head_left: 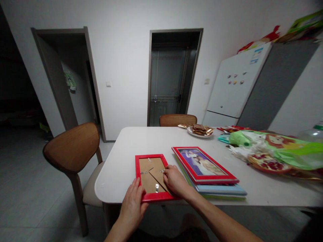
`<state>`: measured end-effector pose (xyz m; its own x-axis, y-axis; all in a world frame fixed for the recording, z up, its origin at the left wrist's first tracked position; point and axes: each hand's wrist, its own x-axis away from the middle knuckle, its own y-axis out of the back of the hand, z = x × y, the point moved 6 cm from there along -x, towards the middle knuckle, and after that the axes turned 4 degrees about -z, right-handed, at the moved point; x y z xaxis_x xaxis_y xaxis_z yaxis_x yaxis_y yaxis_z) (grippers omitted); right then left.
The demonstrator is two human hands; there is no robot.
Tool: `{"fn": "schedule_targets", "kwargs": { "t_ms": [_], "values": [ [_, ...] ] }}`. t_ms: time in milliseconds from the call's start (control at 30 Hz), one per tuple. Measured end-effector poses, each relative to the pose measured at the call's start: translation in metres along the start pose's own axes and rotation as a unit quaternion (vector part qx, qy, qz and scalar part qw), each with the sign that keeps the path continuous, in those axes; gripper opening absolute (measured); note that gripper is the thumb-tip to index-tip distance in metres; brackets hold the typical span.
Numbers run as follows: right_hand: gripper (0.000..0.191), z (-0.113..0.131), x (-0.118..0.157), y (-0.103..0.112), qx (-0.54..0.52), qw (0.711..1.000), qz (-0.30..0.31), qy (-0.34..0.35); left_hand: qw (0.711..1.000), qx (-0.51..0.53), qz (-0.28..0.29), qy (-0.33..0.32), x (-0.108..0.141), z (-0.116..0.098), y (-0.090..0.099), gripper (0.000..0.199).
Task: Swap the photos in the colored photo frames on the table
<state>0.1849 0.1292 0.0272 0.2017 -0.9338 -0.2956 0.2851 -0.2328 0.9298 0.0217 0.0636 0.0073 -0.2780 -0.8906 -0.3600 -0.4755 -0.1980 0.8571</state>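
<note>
A red photo frame [158, 197] lies back side up at the table's near edge, showing its brown backing board with metal clips and hangers. My left hand [132, 201] grips the frame's lower left corner, fingers on the red border and thumb at the near edge. Over the right side of the backing, my right hand [175, 179] has its fingers curled together beside the right clip; whatever lies under the fingertips is hidden. Just right of it, a second red frame [204, 164] with a picture facing up rests on a stack of books or frames [222, 191].
Behind the stack is a plate of wrapped snacks [200, 131]. Green bags [290, 148] and a tray of dark red fruit [268, 163] cover the table's right side. A wooden chair [73, 148] stands at the left, another chair [178, 120] at the far edge.
</note>
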Motion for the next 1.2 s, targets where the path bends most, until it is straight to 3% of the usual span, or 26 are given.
{"fn": "schedule_targets", "kwargs": {
  "t_ms": [800, 933, 1033, 1200],
  "values": [
    [0.029, 0.001, 0.003, 0.000, 0.037, 0.999, -0.006, 0.001, 0.999, 0.051, -0.019, 0.002, -0.002, 0.001, 0.002, 0.028],
    [0.026, 0.018, 0.017, 0.003, -0.032, 0.996, -0.014, 0.085, 0.999, 0.049, -0.012, 0.004, -0.002, 0.001, 0.001, 0.028],
    [0.024, 0.032, 0.028, 0.002, -0.086, 0.980, 0.044, 0.176, 0.999, 0.050, -0.013, 0.001, -0.001, 0.000, 0.002, 0.028],
    [0.025, 0.033, 0.020, 0.004, -0.107, 0.969, 0.106, 0.194, 0.999, 0.052, -0.012, 0.005, -0.001, 0.001, 0.002, 0.027]
  ]
}}
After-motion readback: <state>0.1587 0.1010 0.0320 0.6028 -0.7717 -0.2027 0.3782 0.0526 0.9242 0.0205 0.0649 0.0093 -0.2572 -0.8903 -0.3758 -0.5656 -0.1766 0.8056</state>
